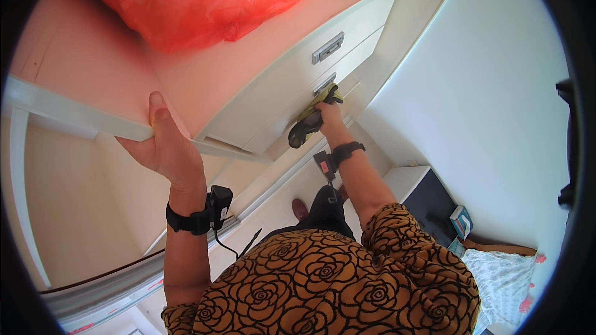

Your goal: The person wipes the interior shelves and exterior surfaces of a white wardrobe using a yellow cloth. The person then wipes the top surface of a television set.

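Note:
My left hand (170, 142) rests on the edge of a white shelf board (79, 118), its thumb on top and the other fingers hidden below. In my right hand (329, 116) is a crumpled yellow-green and dark cloth (311, 120), held against the front of the white drawers (298, 88) just below the lower metal handle (324, 83). Above that handle sits another recessed metal handle (328, 48) on the upper drawer front. A red plastic bag (205, 4) lies on the surface above the drawers. Both wrists wear black straps with small boxes.
A sliding-door track (274, 174) runs along the cabinet's foot. To the right stand a low cabinet with a dark front (430, 209), a tissue box (461, 222) on it, and a bed with a patterned white cover (500, 279). A pale wall (475, 93) rises at the right.

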Available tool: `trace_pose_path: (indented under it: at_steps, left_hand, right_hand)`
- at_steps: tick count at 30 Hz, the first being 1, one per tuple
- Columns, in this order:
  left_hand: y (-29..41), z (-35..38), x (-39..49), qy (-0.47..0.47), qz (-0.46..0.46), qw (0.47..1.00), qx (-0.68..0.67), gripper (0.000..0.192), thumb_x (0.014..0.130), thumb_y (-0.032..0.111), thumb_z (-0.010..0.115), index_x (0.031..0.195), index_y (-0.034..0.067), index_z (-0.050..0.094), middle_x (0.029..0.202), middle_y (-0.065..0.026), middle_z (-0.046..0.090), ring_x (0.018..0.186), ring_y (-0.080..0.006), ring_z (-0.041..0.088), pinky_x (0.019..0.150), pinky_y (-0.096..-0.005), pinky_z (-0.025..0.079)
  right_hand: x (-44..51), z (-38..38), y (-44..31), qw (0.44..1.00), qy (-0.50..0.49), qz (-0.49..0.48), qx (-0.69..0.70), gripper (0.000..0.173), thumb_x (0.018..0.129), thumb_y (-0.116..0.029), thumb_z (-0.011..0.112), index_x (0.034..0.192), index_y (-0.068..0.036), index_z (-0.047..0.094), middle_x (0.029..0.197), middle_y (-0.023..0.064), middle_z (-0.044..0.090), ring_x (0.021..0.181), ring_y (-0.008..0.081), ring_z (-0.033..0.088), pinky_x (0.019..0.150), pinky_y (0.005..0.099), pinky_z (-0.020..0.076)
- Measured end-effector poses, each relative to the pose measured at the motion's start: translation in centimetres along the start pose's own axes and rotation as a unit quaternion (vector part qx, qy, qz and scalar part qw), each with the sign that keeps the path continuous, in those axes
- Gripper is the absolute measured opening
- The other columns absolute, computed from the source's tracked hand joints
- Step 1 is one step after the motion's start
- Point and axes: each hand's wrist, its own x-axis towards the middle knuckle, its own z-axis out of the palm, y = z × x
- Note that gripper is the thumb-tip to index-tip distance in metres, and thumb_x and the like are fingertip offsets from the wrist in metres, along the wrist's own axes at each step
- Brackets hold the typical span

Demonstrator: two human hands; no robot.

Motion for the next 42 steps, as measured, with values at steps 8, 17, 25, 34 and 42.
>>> trace_pose_path:
  at_steps: [8, 17, 25, 34, 42]
  left_hand:
    - [0.1, 0.4, -0.1, 0.013, 0.004, 0.999, 0.033, 0.040, 0.090, -0.005, 0.052, 0.129, -0.003, 0.042, 0.120, -0.0070, 0.052, 0.104, -0.0146, 0.051, 0.095, -0.0295, 0.042]
    - [-0.2, 0.1, -0.1, 0.006, -0.015, 0.999, 0.048, 0.040, 0.092, -0.005, 0.051, 0.130, -0.003, 0.042, 0.123, -0.0083, 0.051, 0.107, -0.0156, 0.051, 0.095, -0.0306, 0.043]
    - [-0.2, 0.8, -0.4, 0.022, 0.003, 0.996, 0.082, 0.041, 0.094, 0.003, 0.053, 0.132, -0.005, 0.041, 0.128, -0.0107, 0.051, 0.112, -0.0190, 0.051, 0.098, -0.0333, 0.042]
    - [-0.2, 1.8, 0.0, -0.013, 0.000, 0.999, 0.044, 0.046, 0.094, 0.001, 0.053, 0.136, -0.004, 0.038, 0.133, -0.0105, 0.048, 0.116, -0.0188, 0.049, 0.102, -0.0333, 0.040]
    - [0.1, 2.2, 0.1, 0.004, -0.030, 0.999, -0.010, 0.051, 0.090, -0.006, 0.052, 0.137, -0.002, 0.035, 0.128, -0.0079, 0.049, 0.109, -0.0145, 0.049, 0.099, -0.0293, 0.040]
  right_hand:
    - [5.2, -2.1, -8.1, 0.995, 0.025, -0.071, -0.066, 0.028, 0.079, 0.006, 0.056, 0.107, 0.004, 0.055, 0.096, 0.0146, 0.061, 0.080, 0.0295, 0.064, 0.071, 0.0425, 0.0563]
    - [11.9, -4.6, -13.9, 0.993, 0.041, -0.071, -0.086, 0.027, 0.079, 0.006, 0.053, 0.106, 0.006, 0.055, 0.094, 0.0179, 0.062, 0.079, 0.0338, 0.065, 0.070, 0.0477, 0.0564]
    - [15.1, -4.5, -16.9, 0.996, 0.090, -0.008, -0.026, 0.031, 0.076, 0.005, 0.054, 0.107, 0.004, 0.055, 0.094, 0.0151, 0.057, 0.077, 0.0302, 0.059, 0.067, 0.0436, 0.0494]
    - [8.7, -0.8, -22.5, 0.987, 0.015, -0.156, -0.036, 0.043, 0.078, 0.006, 0.051, 0.120, -0.002, 0.054, 0.094, 0.0090, 0.055, 0.079, 0.0237, 0.054, 0.073, 0.0404, 0.0482]
    - [1.5, 3.3, -23.3, 0.955, -0.039, -0.264, -0.129, 0.051, 0.077, -0.001, 0.055, 0.128, -0.002, 0.050, 0.095, 0.0091, 0.056, 0.079, 0.0198, 0.055, 0.066, 0.0347, 0.0494]
